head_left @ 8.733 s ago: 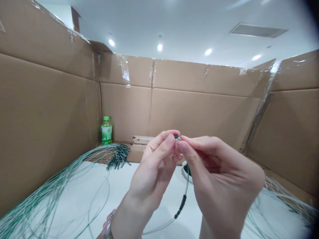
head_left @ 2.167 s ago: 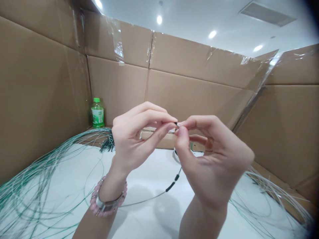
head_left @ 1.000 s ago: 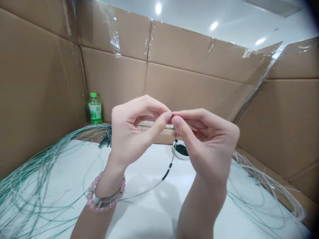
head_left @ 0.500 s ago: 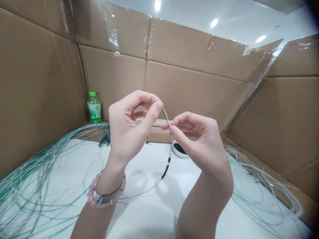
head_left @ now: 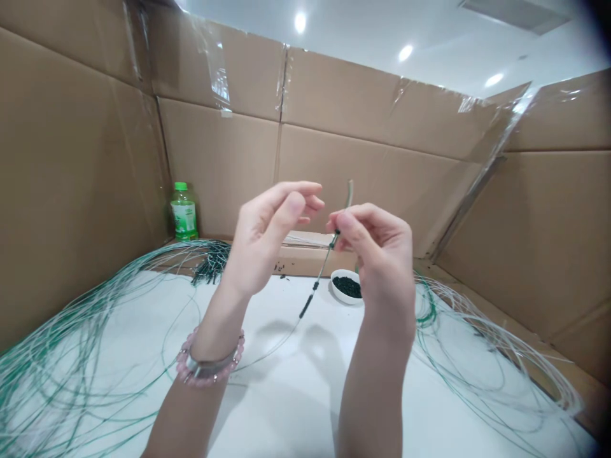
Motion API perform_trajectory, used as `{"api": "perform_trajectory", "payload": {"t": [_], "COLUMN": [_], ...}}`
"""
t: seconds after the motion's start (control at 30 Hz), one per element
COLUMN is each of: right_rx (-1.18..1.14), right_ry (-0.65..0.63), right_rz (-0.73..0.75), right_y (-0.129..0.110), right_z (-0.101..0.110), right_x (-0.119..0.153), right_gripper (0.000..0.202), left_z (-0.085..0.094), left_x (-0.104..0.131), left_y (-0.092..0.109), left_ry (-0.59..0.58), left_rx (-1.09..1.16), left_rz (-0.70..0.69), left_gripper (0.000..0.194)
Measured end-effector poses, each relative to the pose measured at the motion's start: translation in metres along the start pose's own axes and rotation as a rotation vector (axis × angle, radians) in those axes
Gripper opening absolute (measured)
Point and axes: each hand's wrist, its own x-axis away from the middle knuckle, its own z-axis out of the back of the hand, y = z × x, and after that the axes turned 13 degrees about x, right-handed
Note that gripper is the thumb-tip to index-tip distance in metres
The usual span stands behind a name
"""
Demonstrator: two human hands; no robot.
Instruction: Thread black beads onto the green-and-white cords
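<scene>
My right hand [head_left: 375,245] pinches a thin green-and-white wire [head_left: 326,264] between thumb and forefinger, close to its upper end, which sticks up above the fingertips. Small black pieces [head_left: 306,306] sit along the wire in short groups, some just under my right fingertips. From there it runs down and left toward my left wrist, where it passes out of sight. To the left, my left hand [head_left: 277,232] is raised with its fingers apart, holding nothing and not touching the wire. A white bowl [head_left: 333,294] of small dark pieces stands behind my right hand.
Loose green and white wires [head_left: 81,331] spread over the left of the white table [head_left: 281,407]; more wires [head_left: 482,343] lie right. Dark-tipped wire ends [head_left: 212,261] bunch at back left. A green bottle [head_left: 184,213] stands in the corner. Cardboard walls [head_left: 377,172] enclose the table.
My left hand has let go of the wire's upper end and drawn away from it. My right hand still grips the wire, its upper end now upright, with black pieces now visible at my fingertips.
</scene>
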Motion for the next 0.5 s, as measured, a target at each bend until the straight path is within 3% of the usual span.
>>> {"api": "perform_trajectory", "payload": {"t": [0.1, 0.23, 0.3, 0.37, 0.5], "right_rx": [-0.258, -0.462, -0.515, -0.553, -0.65], "right_ry": [0.141, 0.31, 0.362, 0.398, 0.473], "right_rz": [-0.075, -0.261, -0.311, -0.341, -0.48], "right_y": [0.01, 0.014, 0.015, 0.019, 0.039], "right_z": [-0.001, 0.003, 0.008, 0.014, 0.019], "right_x": [-0.007, -0.013, -0.016, -0.02, -0.008], "right_gripper": [0.009, 0.02, 0.024, 0.024, 0.02], "left_z": [0.008, 0.006, 0.008, 0.018, 0.049], "left_x": [-0.003, 0.024, 0.046, 0.061, 0.045], "left_y": [-0.021, -0.037, -0.034, -0.024, 0.019], "left_ry": [-0.211, -0.551, -0.576, -0.592, -0.528], "left_rx": [0.101, 0.056, 0.015, -0.054, -0.241], "left_rz": [0.336, 0.822, 0.827, 0.777, 0.63], "left_gripper": [0.058, 0.059, 0.071, 0.065, 0.047]}}
